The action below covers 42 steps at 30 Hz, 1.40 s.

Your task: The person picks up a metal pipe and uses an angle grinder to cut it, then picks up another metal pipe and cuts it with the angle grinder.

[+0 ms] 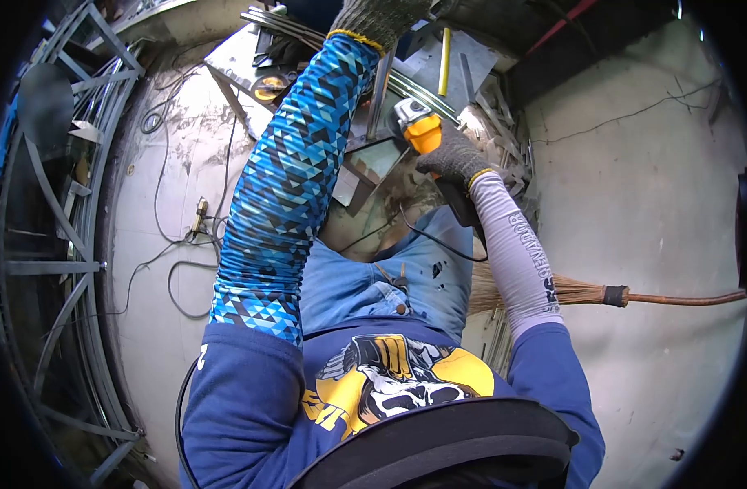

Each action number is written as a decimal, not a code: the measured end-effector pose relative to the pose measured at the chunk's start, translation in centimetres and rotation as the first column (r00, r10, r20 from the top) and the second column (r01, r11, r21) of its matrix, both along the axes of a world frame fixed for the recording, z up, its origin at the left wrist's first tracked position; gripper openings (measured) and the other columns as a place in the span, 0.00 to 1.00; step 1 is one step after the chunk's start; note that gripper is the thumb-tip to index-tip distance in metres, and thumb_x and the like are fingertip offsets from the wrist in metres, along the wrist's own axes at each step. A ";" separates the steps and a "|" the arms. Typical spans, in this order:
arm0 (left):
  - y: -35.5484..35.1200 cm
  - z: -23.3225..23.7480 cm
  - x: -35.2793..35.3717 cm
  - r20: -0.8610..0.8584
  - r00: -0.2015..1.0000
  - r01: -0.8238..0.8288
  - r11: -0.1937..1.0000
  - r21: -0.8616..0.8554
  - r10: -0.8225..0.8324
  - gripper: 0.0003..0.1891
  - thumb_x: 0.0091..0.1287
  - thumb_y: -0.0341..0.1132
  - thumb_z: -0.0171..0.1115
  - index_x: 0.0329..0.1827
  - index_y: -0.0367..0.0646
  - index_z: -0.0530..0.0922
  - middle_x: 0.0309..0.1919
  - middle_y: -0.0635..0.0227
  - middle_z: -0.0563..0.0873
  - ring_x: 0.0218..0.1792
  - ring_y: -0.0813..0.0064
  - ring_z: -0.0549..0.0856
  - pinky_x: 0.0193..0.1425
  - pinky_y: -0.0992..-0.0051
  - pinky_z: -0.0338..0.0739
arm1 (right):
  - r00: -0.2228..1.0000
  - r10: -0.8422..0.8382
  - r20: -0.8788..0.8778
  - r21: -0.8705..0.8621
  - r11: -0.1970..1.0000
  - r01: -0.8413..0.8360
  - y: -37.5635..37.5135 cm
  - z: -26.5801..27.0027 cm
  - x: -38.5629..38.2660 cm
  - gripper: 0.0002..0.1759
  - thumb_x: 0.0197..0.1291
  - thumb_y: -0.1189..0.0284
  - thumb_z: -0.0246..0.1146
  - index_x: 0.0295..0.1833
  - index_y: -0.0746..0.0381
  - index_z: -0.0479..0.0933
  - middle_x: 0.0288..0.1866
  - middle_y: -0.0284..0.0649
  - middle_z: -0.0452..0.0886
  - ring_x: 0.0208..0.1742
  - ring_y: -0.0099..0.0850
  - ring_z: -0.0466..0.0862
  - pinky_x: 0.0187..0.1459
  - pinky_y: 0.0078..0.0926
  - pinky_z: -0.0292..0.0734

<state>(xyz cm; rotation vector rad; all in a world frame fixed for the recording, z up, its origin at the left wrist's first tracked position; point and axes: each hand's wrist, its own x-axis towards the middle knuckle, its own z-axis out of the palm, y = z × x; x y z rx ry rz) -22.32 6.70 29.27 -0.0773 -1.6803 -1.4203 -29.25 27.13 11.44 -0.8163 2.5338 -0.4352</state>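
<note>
My right hand (455,156), in a dark grey knitted glove, is wrapped around a yellow and black angle grinder (423,133). Its metal head points up toward the workbench, and the black rear part runs back under my wrist. My left hand (382,20), also gloved, reaches to the top edge of the view, where its fingers are cut off. Near that hand lie metal bars (418,91) and a yellow strip (444,61). Below the grinder is a rectangular framed panel (373,163).
Metal frames and bars (80,204) line the left side. Loose cables (196,240) and a brass-coloured fitting (201,210) lie on the floor. To the right, a straw broom (577,291) lies under my right arm. Scrap pieces (496,122) are piled beside the bench.
</note>
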 end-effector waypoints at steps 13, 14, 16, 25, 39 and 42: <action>-0.1 -0.7 -0.9 -0.055 0.998 -0.038 0.999 0.034 0.040 0.26 0.79 0.60 0.58 0.40 0.44 0.83 0.19 0.83 0.72 0.20 0.89 0.68 0.23 0.78 0.61 | 0.998 -0.039 0.056 -0.045 0.998 0.041 -0.9 -0.1 0.6 0.50 0.39 0.56 0.80 0.69 0.66 0.73 0.61 0.56 0.85 0.63 0.47 0.86 0.66 0.39 0.80; -0.3 -1.1 -1.4 -0.163 0.984 -0.078 0.996 -0.036 0.071 0.26 0.79 0.61 0.58 0.40 0.44 0.83 0.19 0.83 0.72 0.20 0.88 0.69 0.23 0.78 0.62 | 0.994 -0.075 0.078 -0.029 0.997 0.077 -1.2 -1.3 -0.8 0.50 0.39 0.56 0.80 0.69 0.66 0.73 0.61 0.56 0.85 0.63 0.47 0.86 0.66 0.38 0.80; -0.4 -0.9 -1.0 -0.050 0.999 0.024 0.999 0.032 -0.023 0.27 0.79 0.61 0.57 0.38 0.44 0.82 0.18 0.81 0.73 0.20 0.87 0.71 0.23 0.78 0.63 | 0.994 -0.082 0.072 0.011 0.997 0.081 -1.1 -0.1 -0.5 0.50 0.38 0.57 0.81 0.69 0.66 0.73 0.61 0.56 0.85 0.63 0.47 0.86 0.66 0.38 0.80; -0.8 -1.1 -1.3 -0.042 0.998 -0.037 0.999 0.030 0.039 0.30 0.78 0.66 0.55 0.34 0.47 0.80 0.17 0.82 0.71 0.17 0.87 0.69 0.20 0.78 0.61 | 0.996 -0.034 0.083 -0.001 0.999 0.035 -0.8 -1.3 -0.7 0.54 0.38 0.54 0.80 0.72 0.66 0.71 0.65 0.56 0.83 0.64 0.48 0.85 0.67 0.41 0.79; 0.0 -0.3 -0.4 0.021 0.994 -0.110 0.994 0.013 0.109 0.29 0.80 0.63 0.54 0.33 0.45 0.79 0.16 0.80 0.71 0.15 0.85 0.70 0.18 0.76 0.64 | 0.996 0.090 -0.014 -0.100 0.991 -0.091 -0.4 -1.1 0.4 0.49 0.38 0.56 0.81 0.67 0.66 0.75 0.63 0.57 0.84 0.63 0.48 0.86 0.67 0.39 0.79; -0.1 -0.9 -0.3 0.046 0.997 -0.073 0.996 0.059 0.070 0.28 0.81 0.62 0.54 0.35 0.44 0.81 0.16 0.80 0.72 0.16 0.84 0.71 0.19 0.76 0.64 | 0.990 0.087 0.112 -0.115 0.991 -0.074 -0.6 -0.5 0.1 0.47 0.37 0.58 0.81 0.65 0.67 0.76 0.61 0.56 0.85 0.60 0.46 0.87 0.64 0.38 0.82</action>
